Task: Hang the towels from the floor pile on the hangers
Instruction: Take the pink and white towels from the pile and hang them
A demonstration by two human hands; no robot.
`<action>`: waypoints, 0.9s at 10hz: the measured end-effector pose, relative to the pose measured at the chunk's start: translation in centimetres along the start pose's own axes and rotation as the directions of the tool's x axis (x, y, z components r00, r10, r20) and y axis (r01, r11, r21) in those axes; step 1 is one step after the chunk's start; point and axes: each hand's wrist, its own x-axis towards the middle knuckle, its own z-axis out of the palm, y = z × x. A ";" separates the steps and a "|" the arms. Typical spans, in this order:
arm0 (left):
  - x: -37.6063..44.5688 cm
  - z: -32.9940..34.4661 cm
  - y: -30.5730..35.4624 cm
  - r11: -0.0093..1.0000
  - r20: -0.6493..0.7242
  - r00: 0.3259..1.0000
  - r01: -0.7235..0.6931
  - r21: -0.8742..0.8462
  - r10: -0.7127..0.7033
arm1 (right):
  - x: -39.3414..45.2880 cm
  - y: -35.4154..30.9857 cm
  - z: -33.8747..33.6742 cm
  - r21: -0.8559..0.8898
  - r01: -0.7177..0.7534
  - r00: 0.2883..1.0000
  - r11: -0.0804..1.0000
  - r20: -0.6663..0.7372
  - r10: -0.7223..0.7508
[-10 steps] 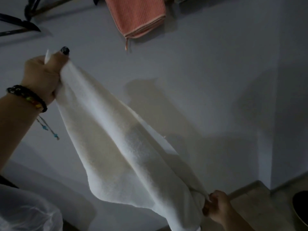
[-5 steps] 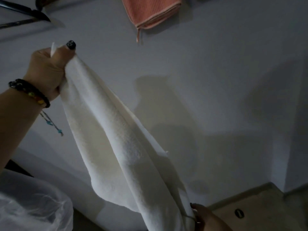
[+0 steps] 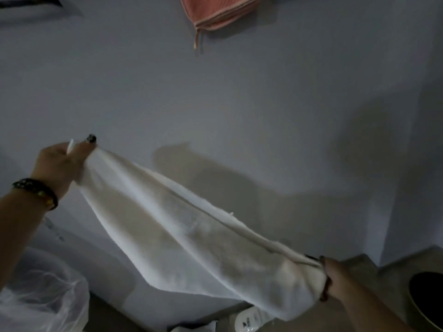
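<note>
A white towel is stretched in the air in front of a pale wall, sloping from upper left down to lower right. My left hand, with a dark bracelet at the wrist, grips its upper left corner. My right hand grips the opposite end at the lower right. A pink towel hangs high on the wall at the top centre. A dark hanger shows at the top left corner, mostly cut off by the frame.
A clear plastic bag bulges at the bottom left. A dark round container sits at the bottom right on the tan floor. White items lie on the floor at the bottom centre.
The towel went from hanging steeply to being pulled out lengthwise. My left hand dropped lower in view and my right hand moved out to the right.
</note>
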 end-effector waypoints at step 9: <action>-8.2 6.7 11.7 0.681 0.034 0.685 -0.716 -0.156 0.728 | -22.5 -21.9 -3.2 -0.027 0.663 0.674 0.748 0.456 -0.581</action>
